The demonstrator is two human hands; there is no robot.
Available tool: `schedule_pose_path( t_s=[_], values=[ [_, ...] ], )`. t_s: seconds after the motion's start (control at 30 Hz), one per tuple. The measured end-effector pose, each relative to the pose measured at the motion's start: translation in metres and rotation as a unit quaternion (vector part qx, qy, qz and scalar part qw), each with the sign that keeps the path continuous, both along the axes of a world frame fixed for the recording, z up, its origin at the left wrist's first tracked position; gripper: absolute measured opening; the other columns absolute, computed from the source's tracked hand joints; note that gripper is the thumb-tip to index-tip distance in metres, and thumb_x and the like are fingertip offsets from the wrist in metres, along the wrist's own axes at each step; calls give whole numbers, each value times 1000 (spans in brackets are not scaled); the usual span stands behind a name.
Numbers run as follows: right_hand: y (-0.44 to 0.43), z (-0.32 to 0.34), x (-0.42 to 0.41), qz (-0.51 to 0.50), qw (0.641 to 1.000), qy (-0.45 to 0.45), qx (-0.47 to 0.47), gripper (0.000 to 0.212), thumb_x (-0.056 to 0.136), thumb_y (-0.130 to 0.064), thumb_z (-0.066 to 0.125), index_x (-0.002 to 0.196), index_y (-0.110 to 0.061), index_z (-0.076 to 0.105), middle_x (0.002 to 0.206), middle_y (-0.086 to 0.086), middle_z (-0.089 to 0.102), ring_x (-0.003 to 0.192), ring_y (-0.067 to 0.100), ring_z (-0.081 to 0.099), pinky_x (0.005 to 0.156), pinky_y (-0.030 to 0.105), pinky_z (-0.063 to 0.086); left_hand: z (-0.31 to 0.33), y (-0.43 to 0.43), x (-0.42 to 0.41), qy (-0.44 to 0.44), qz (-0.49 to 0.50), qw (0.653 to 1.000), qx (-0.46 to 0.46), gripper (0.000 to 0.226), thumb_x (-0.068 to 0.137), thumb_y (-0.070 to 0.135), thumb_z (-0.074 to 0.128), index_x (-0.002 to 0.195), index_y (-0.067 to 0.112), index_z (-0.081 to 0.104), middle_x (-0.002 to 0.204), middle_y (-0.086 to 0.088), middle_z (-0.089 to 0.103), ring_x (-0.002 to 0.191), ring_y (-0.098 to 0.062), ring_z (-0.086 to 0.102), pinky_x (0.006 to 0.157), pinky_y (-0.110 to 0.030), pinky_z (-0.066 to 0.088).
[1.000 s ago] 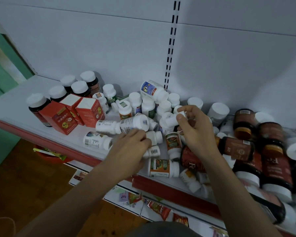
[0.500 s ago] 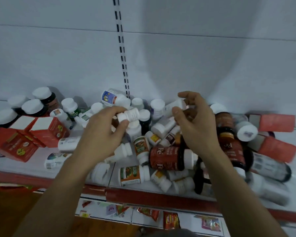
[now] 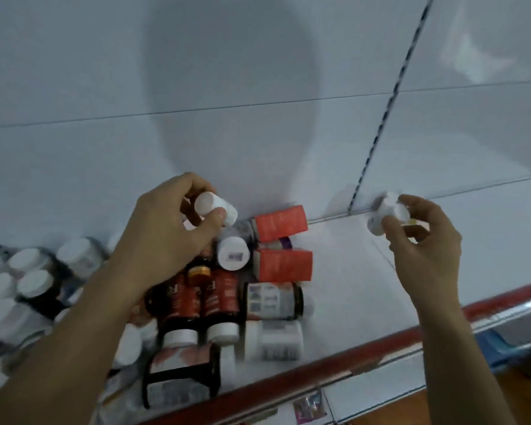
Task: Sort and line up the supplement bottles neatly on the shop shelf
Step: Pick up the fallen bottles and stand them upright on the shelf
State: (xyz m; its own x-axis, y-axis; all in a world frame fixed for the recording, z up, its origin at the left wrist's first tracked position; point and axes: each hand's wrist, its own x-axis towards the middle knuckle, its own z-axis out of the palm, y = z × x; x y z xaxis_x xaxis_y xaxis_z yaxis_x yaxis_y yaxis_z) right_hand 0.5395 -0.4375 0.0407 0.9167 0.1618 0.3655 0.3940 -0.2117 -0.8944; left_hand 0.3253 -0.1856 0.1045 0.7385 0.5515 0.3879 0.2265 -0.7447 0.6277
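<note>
My left hand [image 3: 169, 228] holds a small white bottle [image 3: 215, 208] above the heap, its cap end pointing toward me. My right hand [image 3: 423, 240] grips another small white bottle [image 3: 387, 211] over the bare right part of the white shelf [image 3: 350, 271], close to the back wall. Below my left hand lies a jumble of supplement bottles: dark bottles with red labels [image 3: 193, 302], a dark bottle with a white label [image 3: 273, 300], a white bottle [image 3: 273, 340] and a white cap [image 3: 233, 253].
Two orange-red boxes [image 3: 281, 223] [image 3: 284, 265] lie by the back wall. Upright dark bottles with white caps [image 3: 34, 283] stand at the left. A red rail [image 3: 334, 360] edges the shelf front. A slotted upright [image 3: 377, 127] runs up the back panel.
The view has swung right along the shelf. Both hands lifted small white bottles from the heap; my right hand carried its bottle out over the shelf's right part.
</note>
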Motion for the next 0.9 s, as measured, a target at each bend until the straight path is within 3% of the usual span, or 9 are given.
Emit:
schedule_pose_path(
  t_s=[0.13, 0.2, 0.27, 0.37, 0.5, 0.6, 0.73, 0.83, 0.9],
  values=[
    [-64, -20, 84, -9, 1000, 21, -19, 27, 93, -23, 70, 119, -25, 65, 108, -8, 68, 86, 21, 69, 78, 52, 60, -12, -54, 85, 30, -33, 999, 12, 16, 86, 41, 69, 97, 33, 64, 95, 15, 64, 84, -2, 60, 72, -21, 45],
    [-93, -27, 127, 0, 999, 35, -35, 23, 93, -24, 69, 116, -27, 66, 106, -10, 68, 86, 20, 69, 78, 48, 60, -21, -79, 129, 53, -41, 998, 23, 16, 82, 40, 72, 93, 33, 64, 89, 14, 60, 82, -2, 58, 71, -14, 41],
    [-115, -36, 168, 11, 997, 44, -59, 21, 93, -25, 68, 114, -28, 67, 106, -10, 68, 87, 20, 68, 73, 39, 57, -32, -103, 173, 78, -48, 995, 24, 13, 82, 32, 74, 92, 31, 65, 86, 12, 58, 79, -4, 56, 68, -12, 38],
    [-124, -49, 223, 28, 992, 42, -119, 23, 92, -22, 69, 115, -24, 67, 108, -5, 68, 85, 14, 67, 68, 19, 45, -53, -135, 234, 109, -44, 993, -17, 13, 85, 28, 74, 95, 29, 66, 91, 10, 59, 78, -5, 57, 71, -22, 42],
    [-100, -58, 288, 111, 972, 9, -208, 31, 92, -19, 69, 122, -23, 64, 110, -2, 63, 76, 4, 63, 67, 10, 39, -91, -164, 304, 139, -30, 985, -103, 31, 87, 26, 70, 116, 25, 60, 98, 11, 60, 83, -7, 59, 75, -28, 48],
    [-82, -67, 320, 188, 940, -15, -285, 36, 94, -16, 64, 129, -24, 58, 118, 2, 62, 82, 11, 63, 75, 20, 42, -120, -175, 340, 144, -16, 978, -149, 52, 89, 25, 67, 137, 25, 48, 112, 6, 60, 95, -14, 60, 83, -32, 51],
    [-74, -68, 334, 267, 891, -28, -365, 48, 96, -16, 54, 141, -26, 45, 128, 5, 56, 100, 18, 55, 89, 34, 46, -142, -177, 365, 144, 15, 982, -121, 61, 90, 25, 63, 146, 25, 38, 137, -2, 55, 106, -21, 59, 84, -35, 50],
    [-71, -60, 330, 283, 875, -41, -391, 53, 97, -41, 46, 148, -36, 31, 133, 3, 50, 110, 26, 57, 90, 45, 49, -139, -173, 375, 191, 9, 981, -31, 71, 89, 33, 62, 151, 31, 28, 147, 2, 45, 122, -23, 54, 89, -40, 52],
    [-65, -56, 324, 295, 851, -75, -428, 66, 91, -59, 51, 149, -43, 23, 126, 1, 47, 103, 28, 59, 83, 43, 50, -133, -170, 381, 234, -9, 970, 62, 76, 88, 43, 60, 153, 37, 21, 140, 1, 46, 124, -24, 51, 87, -41, 53]
  ],
)
